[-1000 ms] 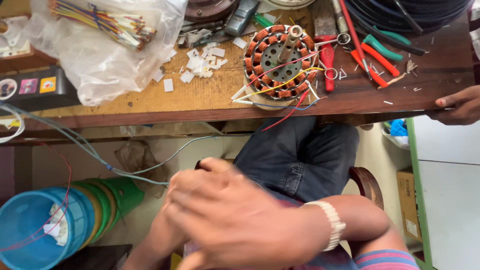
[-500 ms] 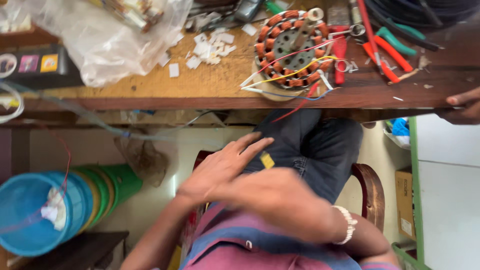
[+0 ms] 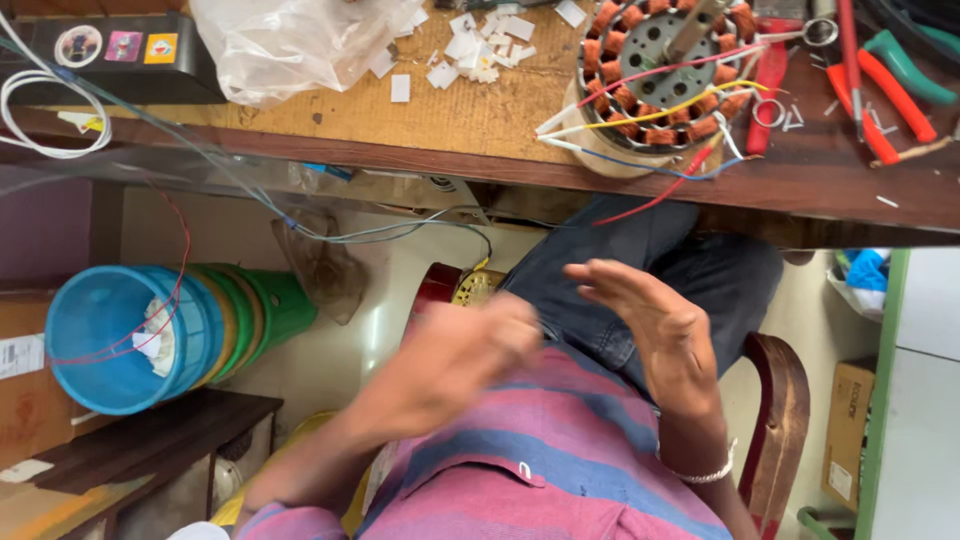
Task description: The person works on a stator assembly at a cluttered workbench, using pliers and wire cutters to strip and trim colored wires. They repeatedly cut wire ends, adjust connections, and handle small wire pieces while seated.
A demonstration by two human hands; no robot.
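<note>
The wooden surface [image 3: 480,115] ran across the top of the view, and everything else sat relative to it. Below its front edge the person's lap filled the middle — dark jeans [image 3: 650,270] and a pink-and-blue striped shirt [image 3: 560,470]. A stack of plastic buckets [image 3: 150,335], blue outermost with green ones behind, lay on its side well below the surface's left end. A clear plastic bag [image 3: 290,40] slumped on the surface left of centre, beside a black box [image 3: 110,55] with a white coiled cable.

The copper-wound motor stator [image 3: 665,80] sat on the surface near its front edge, right of centre, with red, yellow, blue and white leads trailing over that edge. It was well apart from both hands. Just right of it on the surface lay red- and green-handled pliers [image 3: 880,90]; to its left, a scatter of small white paper slips [image 3: 470,45].

The right hand [image 3: 650,320] hung below the surface over the lap, fingers spread and straight, holding nothing. The left hand [image 3: 470,350], blurred, was just beside it at chest height — fingers seemed curled, though I could not tell whether they gripped anything.
</note>
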